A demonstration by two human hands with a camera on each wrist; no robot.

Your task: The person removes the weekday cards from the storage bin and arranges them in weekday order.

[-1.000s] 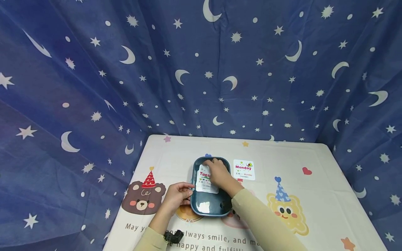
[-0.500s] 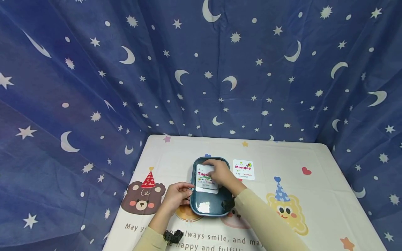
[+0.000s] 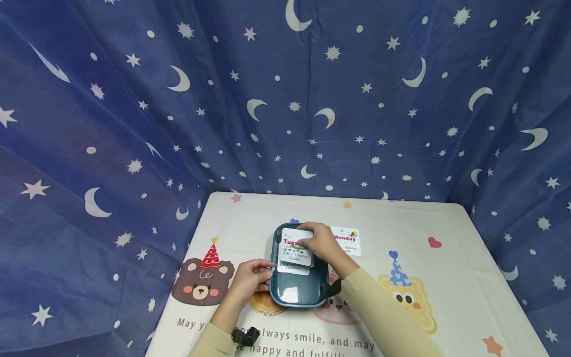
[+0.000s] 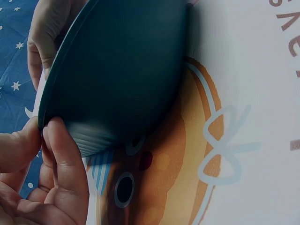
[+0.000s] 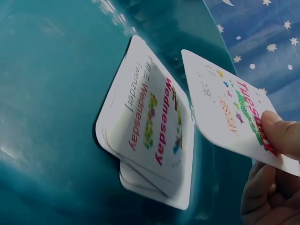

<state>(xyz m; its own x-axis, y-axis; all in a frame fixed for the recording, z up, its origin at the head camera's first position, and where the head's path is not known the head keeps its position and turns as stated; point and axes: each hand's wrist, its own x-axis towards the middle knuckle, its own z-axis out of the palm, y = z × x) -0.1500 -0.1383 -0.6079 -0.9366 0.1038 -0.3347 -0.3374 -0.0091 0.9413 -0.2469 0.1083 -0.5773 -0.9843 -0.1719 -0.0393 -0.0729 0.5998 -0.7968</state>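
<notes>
My right hand (image 3: pixel 323 243) pinches the Tuesday card (image 5: pixel 229 108) by its edge, thumb on the printed face, above a dark teal tray (image 3: pixel 296 292). Under it, a small stack topped by the Wednesday card (image 5: pixel 145 112) lies in the tray, its lower cards slightly fanned out. My left hand (image 3: pixel 251 281) grips the tray's left rim between thumb and fingers, as the left wrist view shows at the rim (image 4: pixel 56 70). To the tray's right, the Monday card (image 3: pixel 350 243) lies face up on the table, partly covered by my right hand in the head view.
A white tablecloth (image 3: pixel 401 228) printed with cartoon animals, hearts and lettering covers the table. Behind and at both sides hangs a blue curtain (image 3: pixel 223 124) with moons and stars. A black strap (image 3: pixel 245 337) circles the left wrist.
The right hand has lifted the Tuesday card off the stack and moved it slightly up and right, uncovering more of the card below. The left hand stays at the tray's rim.
</notes>
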